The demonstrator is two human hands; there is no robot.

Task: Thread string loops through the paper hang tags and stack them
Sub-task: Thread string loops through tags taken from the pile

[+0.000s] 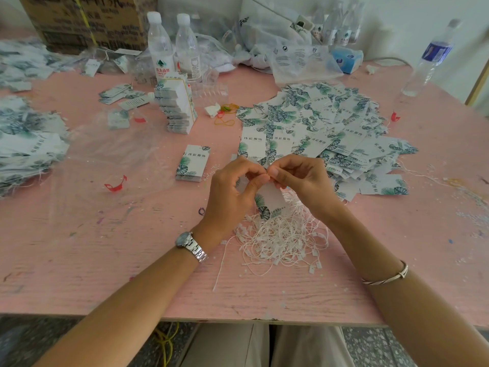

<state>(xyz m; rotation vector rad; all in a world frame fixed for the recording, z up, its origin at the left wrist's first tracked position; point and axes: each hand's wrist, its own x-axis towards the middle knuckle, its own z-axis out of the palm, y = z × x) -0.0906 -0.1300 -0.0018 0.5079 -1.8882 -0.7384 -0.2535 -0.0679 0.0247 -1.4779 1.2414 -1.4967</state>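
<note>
In the head view both forearms reach in over the near edge of the pink table (79, 260) and meet at its middle. The left hand (232, 189), with a metal watch (191, 246) at its wrist, is curled, thumb and forefinger drawn together. The right hand (300, 181), with a thin bracelet (386, 276) further up its arm, mirrors it, and the fingers (275, 172) of the two hands touch tip to tip. Both pinch the top edge of one hang tag (272, 201), which hangs tilted below the knuckles. Whether a string sits in the pinch is too small to tell.

Directly under the tag and between the wrists lies a tangle of white string loops (283, 237), a few strands trailing toward the table's near edge. Beyond the right hand a broad heap of tags (330, 128) spreads close to the knuckles. Just beyond the left hand sits a small neat stack of tags (193, 162), with a taller stack (177, 107) further back. Bare pink surface shows outside each forearm, wider on the left, where a clear plastic sheet (111, 160) lies.
</note>
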